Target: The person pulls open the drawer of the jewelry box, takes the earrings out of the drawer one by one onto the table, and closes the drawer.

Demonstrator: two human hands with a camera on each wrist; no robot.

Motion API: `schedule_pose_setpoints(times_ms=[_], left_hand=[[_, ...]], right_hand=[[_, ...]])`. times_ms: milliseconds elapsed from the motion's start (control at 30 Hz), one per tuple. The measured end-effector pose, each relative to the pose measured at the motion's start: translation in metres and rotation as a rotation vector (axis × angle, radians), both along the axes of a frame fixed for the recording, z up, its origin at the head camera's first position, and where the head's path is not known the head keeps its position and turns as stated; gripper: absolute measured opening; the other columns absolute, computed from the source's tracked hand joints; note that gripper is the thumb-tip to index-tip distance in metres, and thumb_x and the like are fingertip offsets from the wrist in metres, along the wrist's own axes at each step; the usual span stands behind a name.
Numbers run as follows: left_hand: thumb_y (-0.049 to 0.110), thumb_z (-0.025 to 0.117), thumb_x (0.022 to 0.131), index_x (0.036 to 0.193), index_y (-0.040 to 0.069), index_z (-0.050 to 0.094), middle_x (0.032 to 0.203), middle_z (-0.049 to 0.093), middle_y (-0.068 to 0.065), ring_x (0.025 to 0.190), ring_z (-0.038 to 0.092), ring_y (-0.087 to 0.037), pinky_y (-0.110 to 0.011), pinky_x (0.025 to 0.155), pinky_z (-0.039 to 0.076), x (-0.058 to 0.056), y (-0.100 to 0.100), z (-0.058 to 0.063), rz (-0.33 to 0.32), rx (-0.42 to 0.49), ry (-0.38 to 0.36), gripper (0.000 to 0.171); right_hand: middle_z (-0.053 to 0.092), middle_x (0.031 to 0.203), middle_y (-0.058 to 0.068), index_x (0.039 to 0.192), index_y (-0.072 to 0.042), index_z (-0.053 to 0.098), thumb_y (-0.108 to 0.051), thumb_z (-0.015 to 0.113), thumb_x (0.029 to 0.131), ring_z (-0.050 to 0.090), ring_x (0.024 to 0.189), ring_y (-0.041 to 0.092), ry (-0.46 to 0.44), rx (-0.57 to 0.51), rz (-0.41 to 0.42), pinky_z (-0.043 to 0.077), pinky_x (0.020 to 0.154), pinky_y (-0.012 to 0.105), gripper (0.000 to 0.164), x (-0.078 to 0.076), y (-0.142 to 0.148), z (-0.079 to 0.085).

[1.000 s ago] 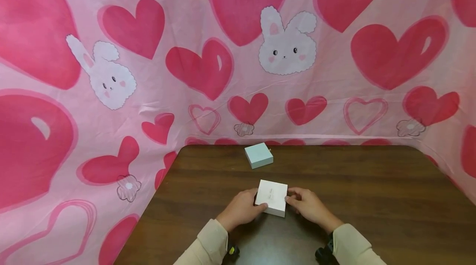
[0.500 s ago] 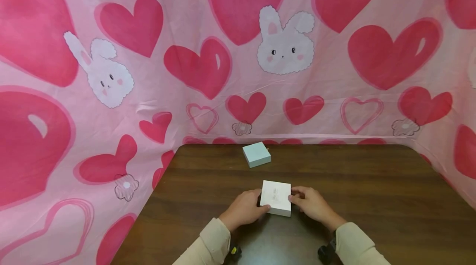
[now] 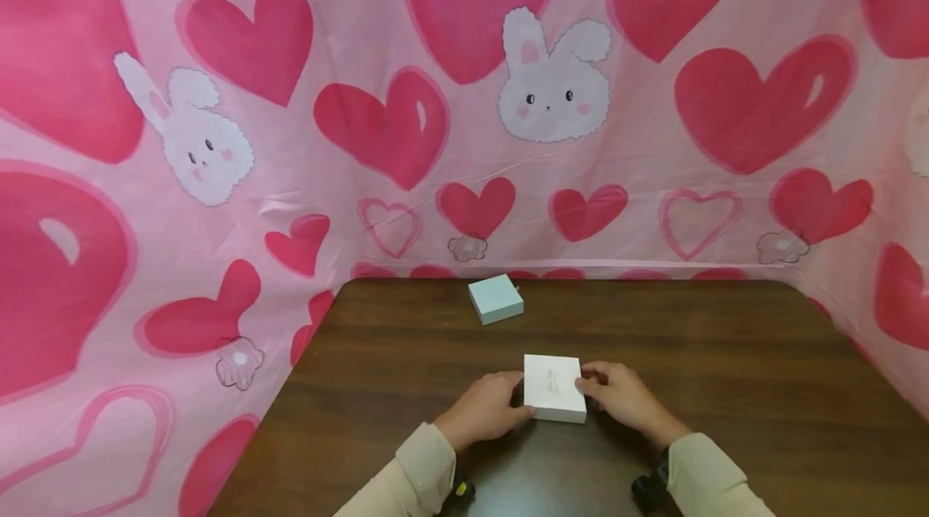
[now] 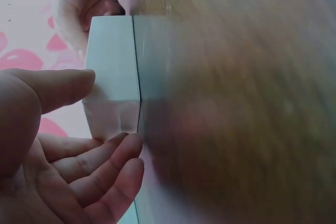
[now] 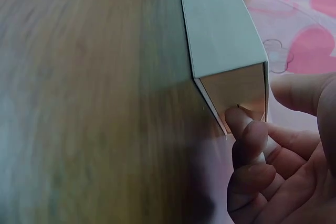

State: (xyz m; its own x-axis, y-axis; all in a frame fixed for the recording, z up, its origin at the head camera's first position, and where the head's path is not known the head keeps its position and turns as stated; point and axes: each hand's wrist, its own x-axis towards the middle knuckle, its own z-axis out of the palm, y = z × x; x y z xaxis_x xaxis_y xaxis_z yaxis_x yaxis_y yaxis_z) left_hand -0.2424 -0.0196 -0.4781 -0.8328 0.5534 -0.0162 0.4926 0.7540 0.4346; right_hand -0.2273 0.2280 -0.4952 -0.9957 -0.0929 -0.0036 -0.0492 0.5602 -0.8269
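Observation:
A flat white box [image 3: 553,380] with small printed lettering on top lies on the table between both hands. My left hand [image 3: 488,408] holds its left side, the thumb near the front left corner and the fingers along the side. On the opposite side is my right hand [image 3: 626,398], with the thumb at the top edge. The right wrist view shows a recessed end panel [image 5: 231,85] framed by the box's outer sleeve. Curled fingers [image 5: 251,137] of my right hand reach that panel, a fingertip pressed at a small dark spot.
A second, pale blue box [image 3: 496,295] with a small tab on its right side sits near the back edge of the brown wooden table [image 3: 689,339]. Behind the table hangs a pink cloth [image 3: 392,9] printed with hearts and rabbits.
Both hands and the white box have shifted to the right, and the box has turned slightly straighter. The pale blue box stays in place on the table while the head view drifts a little.

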Motion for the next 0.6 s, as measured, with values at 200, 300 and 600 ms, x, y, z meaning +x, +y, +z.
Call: schedule_pose_setpoints(times_ms=[200,300,600], left_hand=[[0.040,0.072,0.088,0.124,0.012,0.064,0.113,0.066,0.002,0.099,0.059,-0.007,-0.031,0.083,0.048,0.003,0.007,0.001,-0.046,0.001,0.040,0.047],[0.040,0.072,0.088,0.125,0.013,0.064,0.113,0.066,0.002,0.100,0.059,-0.008,-0.030,0.083,0.048,0.004,0.010,0.002,-0.064,-0.003,0.061,0.046],[0.042,0.071,0.088,0.127,0.014,0.063,0.114,0.066,0.004,0.102,0.059,-0.008,-0.030,0.085,0.048,0.005,0.019,0.000,-0.098,-0.020,0.069,0.049]], right_hand=[[0.059,0.077,0.003,0.113,0.004,0.065,-0.020,0.070,0.091,0.054,0.062,0.018,-0.010,0.034,-0.028,0.047,0.056,0.033,0.033,0.004,0.007,0.003],[0.059,0.077,0.003,0.112,0.004,0.066,-0.021,0.069,0.091,0.055,0.063,0.018,-0.010,0.047,-0.034,0.048,0.056,0.033,0.032,0.006,0.010,0.005],[0.063,0.084,0.001,0.108,0.001,0.068,-0.025,0.068,0.092,0.055,0.072,0.017,0.011,0.107,-0.054,0.046,0.062,0.034,0.030,0.008,0.020,0.003]])
